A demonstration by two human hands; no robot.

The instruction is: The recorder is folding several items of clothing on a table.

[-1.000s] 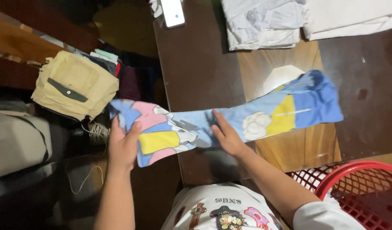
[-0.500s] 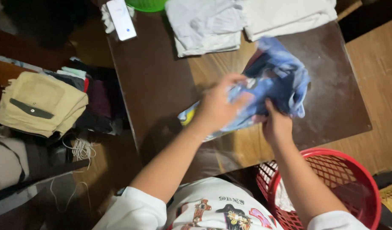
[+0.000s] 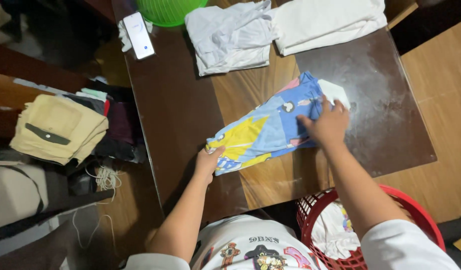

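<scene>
Bare table (image 3: pixel 180 115) between phone (image 3: pixel 138 28) and cartoon-print cloth (image 3: pixel 270 127)

Pressing a folded blue and yellow printed garment (image 3: pixel 270 127) flat on a dark wooden table (image 3: pixel 180 115), left hand (image 3: pixel 208 161) pinching its near end, right hand (image 3: pixel 328 122) lying spread on its far end. Sitting beyond: two folded pale garments (image 3: pixel 283 27), a white phone (image 3: pixel 139 35), a green basket (image 3: pixel 173 9). Standing beside the right arm: a red laundry basket (image 3: pixel 415 210).
</scene>
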